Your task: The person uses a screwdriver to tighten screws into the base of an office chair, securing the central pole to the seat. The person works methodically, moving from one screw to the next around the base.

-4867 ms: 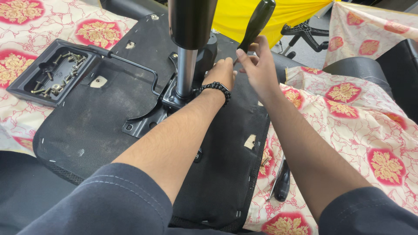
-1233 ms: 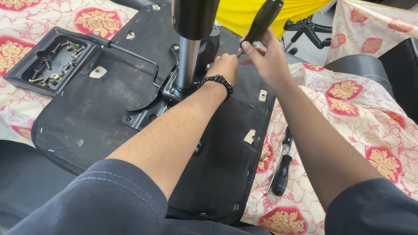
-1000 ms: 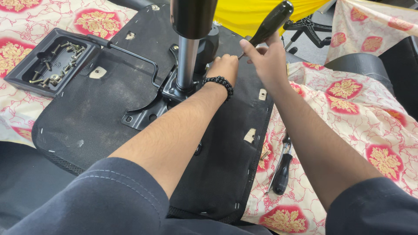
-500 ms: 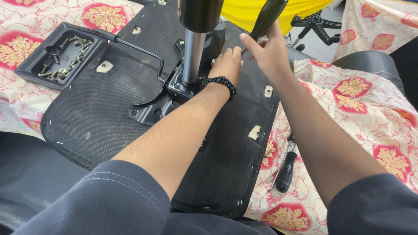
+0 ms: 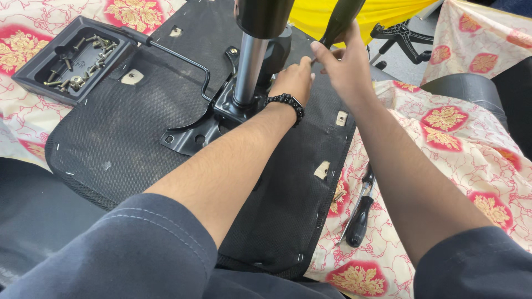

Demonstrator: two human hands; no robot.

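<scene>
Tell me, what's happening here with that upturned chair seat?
A person is working on the underside of a black chair seat lying on a flowered cloth. The right hand holds a black-handled screwdriver close to the metal column, and the left hand rests at its base. A tray of screws sits at the left, and another screwdriver lies on the cloth.

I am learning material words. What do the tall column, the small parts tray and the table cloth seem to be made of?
Column: polished metal, seemingly steel, with bright reflections. Parts tray: black moulded plastic, matte, probably. Table cloth: woven fabric, printed flowers, soft wrinkles.
</scene>
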